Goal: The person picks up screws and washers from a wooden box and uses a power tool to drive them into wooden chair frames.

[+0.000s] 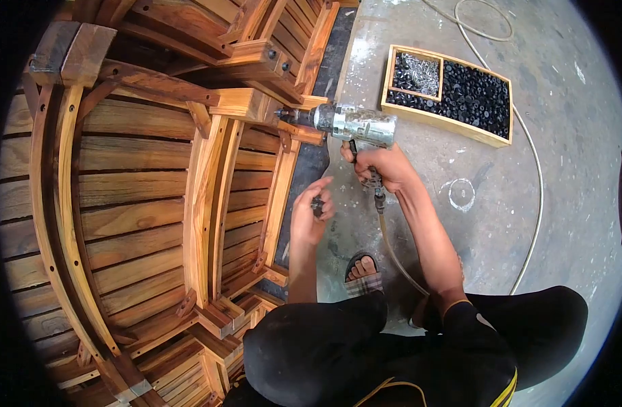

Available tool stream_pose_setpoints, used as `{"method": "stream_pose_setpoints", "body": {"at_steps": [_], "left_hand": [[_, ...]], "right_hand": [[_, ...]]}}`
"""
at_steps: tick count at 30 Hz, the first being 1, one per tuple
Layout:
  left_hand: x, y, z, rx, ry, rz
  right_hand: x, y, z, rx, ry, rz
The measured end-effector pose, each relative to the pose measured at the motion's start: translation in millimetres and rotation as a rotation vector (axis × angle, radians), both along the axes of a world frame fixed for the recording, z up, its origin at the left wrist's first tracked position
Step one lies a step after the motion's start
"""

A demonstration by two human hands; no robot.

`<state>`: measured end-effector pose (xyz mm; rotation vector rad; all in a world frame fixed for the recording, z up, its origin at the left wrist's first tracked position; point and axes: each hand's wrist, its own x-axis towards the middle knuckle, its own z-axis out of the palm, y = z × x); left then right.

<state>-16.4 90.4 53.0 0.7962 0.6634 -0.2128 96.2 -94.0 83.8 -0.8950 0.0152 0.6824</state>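
Note:
My right hand point(382, 166) is wrapped round the handle of a silver air-driven power tool point(362, 125). The tool lies level, and its dark tip meets or nearly meets the end of a wooden block point(246, 105) on the slatted wooden furniture. Below and left of the tool, my left hand point(312, 209) is curled palm up, with small black pieces point(317, 205) held in it. An air hose point(392, 251) runs down from the tool's handle.
A wooden tray point(446, 129) of black caps and silver screws sits on the concrete floor point(487, 217). Slatted wooden furniture point(134, 176) fills the left side. A pale hose point(538, 176) curves along the right. A sandalled foot point(362, 275) is below.

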Motion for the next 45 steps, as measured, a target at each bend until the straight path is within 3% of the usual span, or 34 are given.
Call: {"method": "stream_pose_setpoints", "body": {"at_steps": [9,32,45], "left_hand": [[8.4,-18.0,17.5,0.098,-0.091,-0.142],[-6.5,16.5,9.0,0.036,-0.122,-0.024],[20.7,37.3,80.0,0.174,-0.296,0.407]], "right_hand": [[-0.9,3.1,10.4,-0.03,-0.023,0.002],[-9.2,13.1,3.0,0.006,-0.057,-0.028],[-99.2,25.4,16.6,0.048,-0.014,0.07]]}}
